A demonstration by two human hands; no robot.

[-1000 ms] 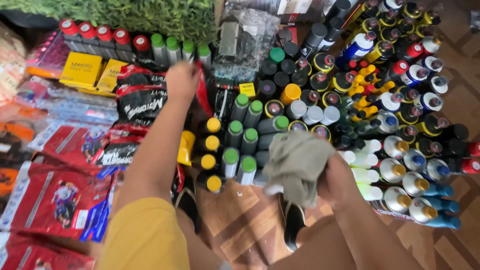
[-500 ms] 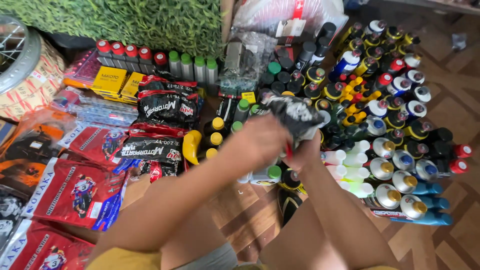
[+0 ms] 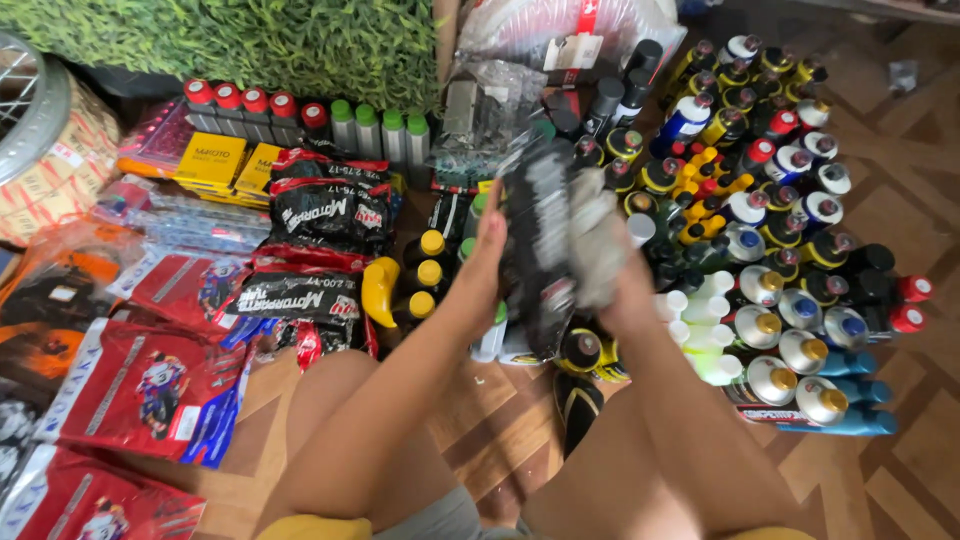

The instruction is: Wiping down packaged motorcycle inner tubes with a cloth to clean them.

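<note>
Having lifted a black bottle point(image 3: 537, 240) from the rows, the left hand point(image 3: 487, 262) is gripping it while the right hand point(image 3: 622, 275), clutching a grey rag point(image 3: 592, 235), is now wiping it.

Wooden parquet floor point(image 3: 900, 470) under bottles point(image 3: 790, 300), red packets point(image 3: 150, 390).

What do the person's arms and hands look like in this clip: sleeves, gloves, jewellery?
Both forearms are bare: no sleeves reach them. The left hand and right hand wear no gloves; no rings, watch or bracelet show. Yellow cloth shows at the bottom edge.
</note>
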